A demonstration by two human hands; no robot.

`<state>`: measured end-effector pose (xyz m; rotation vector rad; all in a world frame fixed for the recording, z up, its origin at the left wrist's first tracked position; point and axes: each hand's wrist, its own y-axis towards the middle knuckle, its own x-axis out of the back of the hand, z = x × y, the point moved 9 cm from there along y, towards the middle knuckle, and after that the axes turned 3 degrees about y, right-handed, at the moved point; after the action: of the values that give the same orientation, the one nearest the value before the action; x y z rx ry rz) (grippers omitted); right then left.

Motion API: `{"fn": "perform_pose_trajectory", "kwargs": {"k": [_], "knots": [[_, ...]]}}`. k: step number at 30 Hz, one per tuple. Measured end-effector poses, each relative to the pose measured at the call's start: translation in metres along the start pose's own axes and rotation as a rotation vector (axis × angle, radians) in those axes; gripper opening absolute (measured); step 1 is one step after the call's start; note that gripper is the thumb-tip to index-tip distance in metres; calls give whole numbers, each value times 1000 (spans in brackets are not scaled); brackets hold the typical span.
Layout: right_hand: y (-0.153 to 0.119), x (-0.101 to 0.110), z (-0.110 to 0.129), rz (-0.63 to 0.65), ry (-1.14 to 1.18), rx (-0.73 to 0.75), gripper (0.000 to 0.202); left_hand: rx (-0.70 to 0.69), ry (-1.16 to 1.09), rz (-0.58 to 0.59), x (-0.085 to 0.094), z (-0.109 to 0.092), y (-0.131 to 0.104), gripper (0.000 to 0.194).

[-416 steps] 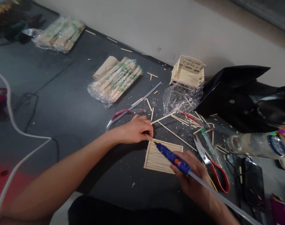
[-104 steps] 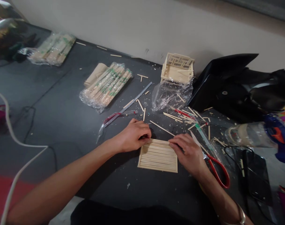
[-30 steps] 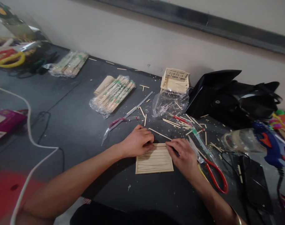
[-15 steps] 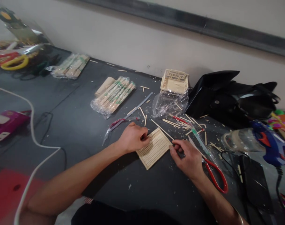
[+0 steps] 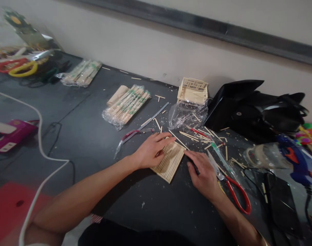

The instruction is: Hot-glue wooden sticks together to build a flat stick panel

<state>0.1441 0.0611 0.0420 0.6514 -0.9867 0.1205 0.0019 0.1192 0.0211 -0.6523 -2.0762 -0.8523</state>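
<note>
Craft workspace — glue gun (image 5: 299,171), scissors (image 5: 228,181)

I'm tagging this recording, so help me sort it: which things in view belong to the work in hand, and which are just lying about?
Part of the work:
- stick panel, at the left hand and right hand
- loose stick behind it
- probably the scissors and glue gun

Apparently just lying about:
- phone
- white cord
- black bag

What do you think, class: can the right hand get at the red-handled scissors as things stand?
Probably yes: the red-handled scissors lie beside the right hand, with nothing visible covering the red loop. The fingers would first have to leave the edge of the slatted panel.
</note>
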Motion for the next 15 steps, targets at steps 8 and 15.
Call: {"fn": "perform_pose_trajectory", "kwargs": {"k": [8, 15], "knots": [[0, 3, 28, 78, 85, 156, 26, 66, 85, 91, -10, 9, 0, 53], [-14, -21, 60, 300, 79, 340, 35, 171, 253, 22, 1, 24, -1, 29]]}}
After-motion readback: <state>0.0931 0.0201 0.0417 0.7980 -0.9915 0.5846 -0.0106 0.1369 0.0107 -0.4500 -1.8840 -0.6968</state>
